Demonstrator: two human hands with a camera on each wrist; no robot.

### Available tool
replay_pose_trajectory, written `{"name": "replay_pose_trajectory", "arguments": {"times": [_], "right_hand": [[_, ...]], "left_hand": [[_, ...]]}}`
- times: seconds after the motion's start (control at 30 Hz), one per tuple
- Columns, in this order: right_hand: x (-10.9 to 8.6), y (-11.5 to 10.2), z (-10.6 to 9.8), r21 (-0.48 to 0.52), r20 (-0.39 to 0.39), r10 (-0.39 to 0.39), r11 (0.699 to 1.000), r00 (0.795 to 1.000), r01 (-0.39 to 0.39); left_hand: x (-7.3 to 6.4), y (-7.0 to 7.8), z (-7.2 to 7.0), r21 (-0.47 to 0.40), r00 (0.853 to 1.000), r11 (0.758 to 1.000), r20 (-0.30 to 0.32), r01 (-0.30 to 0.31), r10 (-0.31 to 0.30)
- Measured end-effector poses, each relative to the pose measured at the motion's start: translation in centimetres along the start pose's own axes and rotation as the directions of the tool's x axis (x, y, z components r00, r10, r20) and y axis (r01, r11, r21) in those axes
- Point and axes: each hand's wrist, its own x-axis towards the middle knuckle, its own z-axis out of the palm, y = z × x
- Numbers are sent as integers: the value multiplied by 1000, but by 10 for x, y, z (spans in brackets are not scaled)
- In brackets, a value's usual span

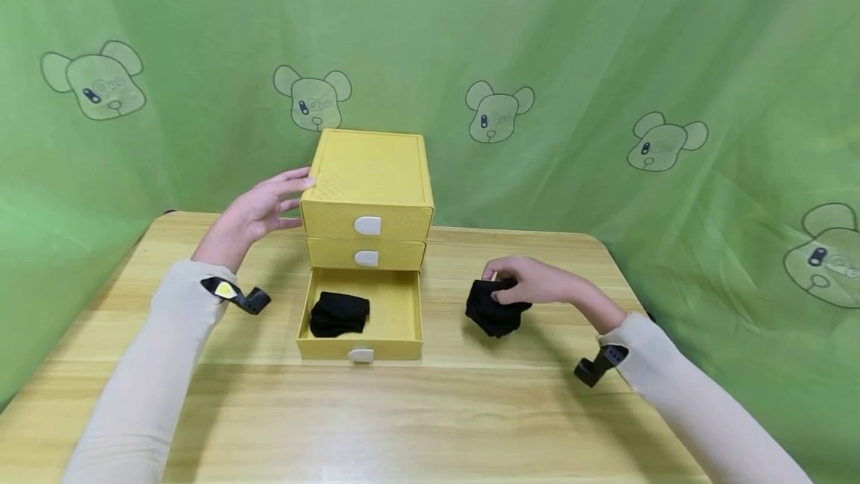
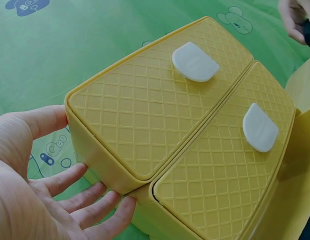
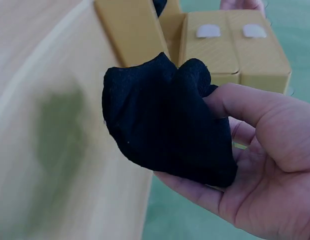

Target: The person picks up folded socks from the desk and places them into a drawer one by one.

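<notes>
A yellow three-drawer box [image 1: 372, 166] with white tabs stands near the table's back edge. Its bottom drawer [image 1: 396, 312] is pulled out, and a folded black cloth [image 1: 340, 314] lies in the left part of it. My left hand [image 1: 258, 208] rests with spread fingers against the box's left side, touching it with the fingertips and thumb. To the right of the drawer, my right hand [image 1: 537, 281] pinches another black cloth piece [image 3: 165, 120], folded and soft, between thumb and fingers above the table. Whether it is a sock cannot be told.
The wooden table [image 1: 443, 424] extends in front of the box and to both sides. Behind and around it hangs a green curtain [image 1: 416, 36] with bear-head prints. A black camera mount [image 1: 235, 293] sits on the left wrist, another [image 1: 601, 364] on the right.
</notes>
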Motion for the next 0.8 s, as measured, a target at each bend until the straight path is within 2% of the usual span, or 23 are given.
{"name": "replay_pose_trajectory", "arguments": {"times": [0.37,0.53,0.8], "right_hand": [[28,-51,-12,-75,-5,-92,993,996,91],[42,-73,-10,-102,2,-119,988,993,119],[62,-93,-2,-158,16,-166,973,986,166]], "left_hand": [[-1,1,0,-5,1000,1000,-2,-5,5],[-2,1,-1,6,1000,1000,2,-4,4],[-1,0,0,12,1000,1000,2,-1,1]]}}
